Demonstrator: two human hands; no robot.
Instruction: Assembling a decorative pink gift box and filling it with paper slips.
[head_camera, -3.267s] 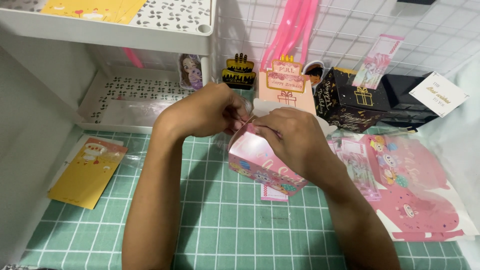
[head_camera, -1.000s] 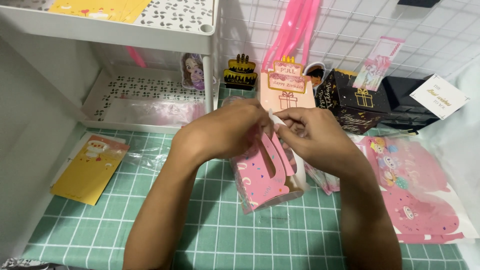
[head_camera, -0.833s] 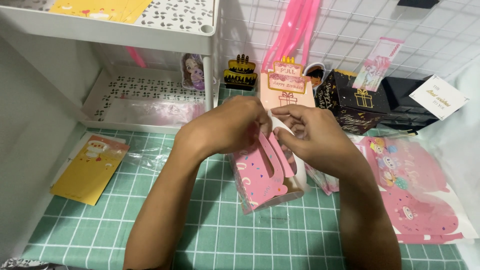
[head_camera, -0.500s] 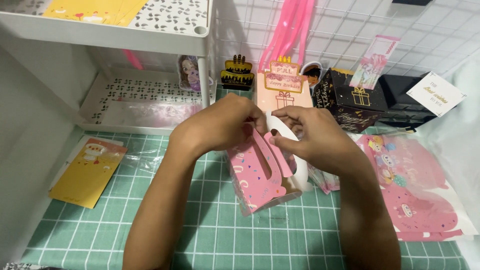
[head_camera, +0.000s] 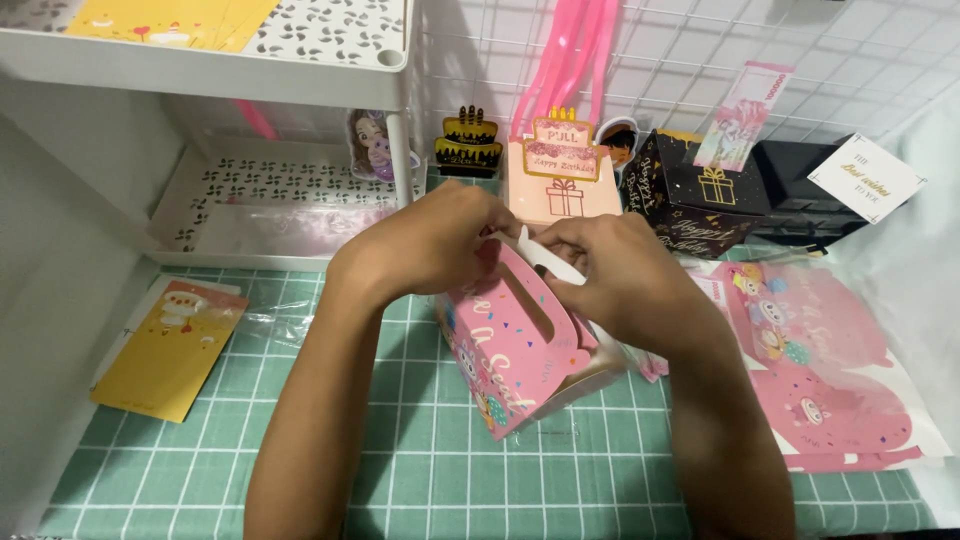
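Since a second ago I've tipped the pink box (head_camera: 520, 350) nearer; my left hand (head_camera: 440, 245) and right hand (head_camera: 610, 275) both pinch its white flap (head_camera: 545, 258).

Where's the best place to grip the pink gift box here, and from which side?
Probably the pink gift box by its handle flaps with the cut-out slot, from above: it lies tilted, the flaps stand clear of the body, and both the left hand and right hand already pinch there.
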